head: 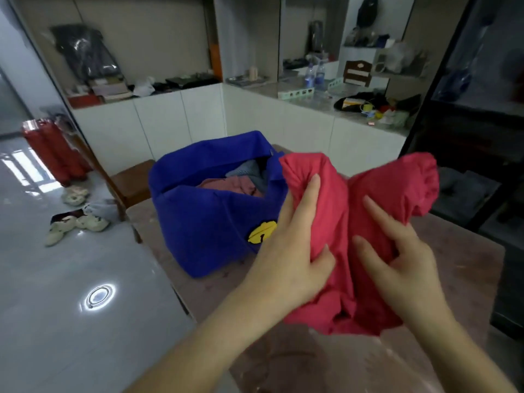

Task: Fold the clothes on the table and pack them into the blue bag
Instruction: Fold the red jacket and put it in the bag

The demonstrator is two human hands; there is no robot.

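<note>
1. Your left hand [286, 251] lies nearest, its forearm entering from the near left; the fingers reach up over the red garment [351, 239] and the thumb pinches a fold of the cloth, so the hand is closed on it.
2. Your right hand [397, 259] comes in from the near right; its fingers are half curled and dig into the same red garment, gripping its right side.
3. The red garment, bunched and creased, is held between both hands above the table [467, 268]; its upper left edge overlaps the near right rim of the blue bag [204, 222].
4. The blue bag stands on the table, left of and beyond the garment, its mouth open; a yellow patch [262, 232] shows on its near face, just beside your left hand.
5. Folded clothes [241, 182], pinkish and grey-blue, lie inside the bag.
6. A wooden chair [133, 182] stands at the table's far left edge.
7. Pale shoes [76, 219] lie scattered on the glossy floor at far left.
</note>
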